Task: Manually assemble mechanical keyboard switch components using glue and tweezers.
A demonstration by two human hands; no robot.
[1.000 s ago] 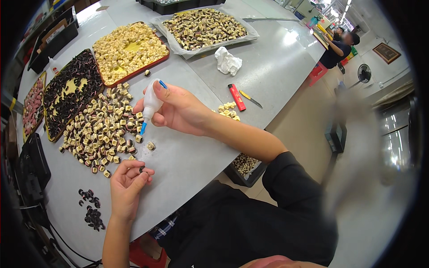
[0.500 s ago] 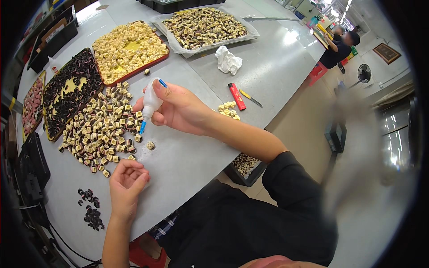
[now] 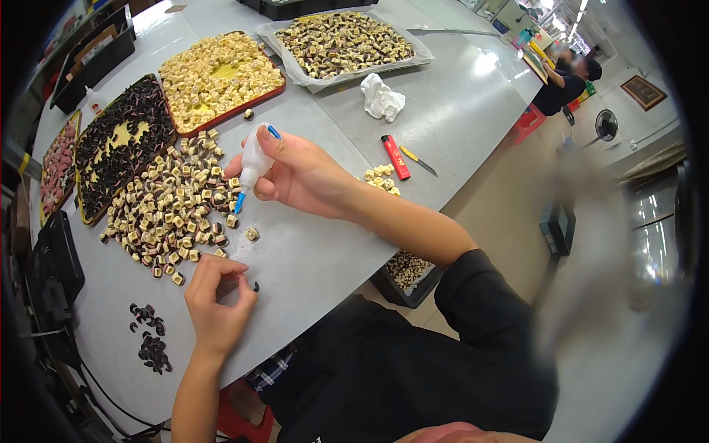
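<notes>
Left hand (image 3: 218, 306): above the near tabletop (image 3: 310, 258), fingers curled, thumb and forefinger bowed toward each other; whether they grip anything cannot be told.
Dark piece (image 3: 256, 286): small, at the right side of the left thumb's tip; pinched, touching or merely beside it, the view does not settle.
Right hand (image 3: 303, 177): wrapped around a white squeeze bottle (image 3: 255, 159), thumb against its upper part, farther from the dark piece than the left hand is.
Bottle axis: slants from far to near, leaning left, its blue nozzle (image 3: 239, 203) at the near end beside the pile's right edge.
Nozzle to dark piece: the piece lies on the near side of the nozzle and slightly right, well apart from it.
Lone cube (image 3: 252, 234): cream-coloured, on the tabletop between nozzle and dark piece, closer to the nozzle.
Cube pile (image 3: 159, 214): loose two-tone cubes, far and left of the left hand.
Dark strips (image 3: 153, 351): a small scatter left of the left hand.
Red-rimmed tray (image 3: 244, 108): cream pieces, beyond the pile.
</notes>
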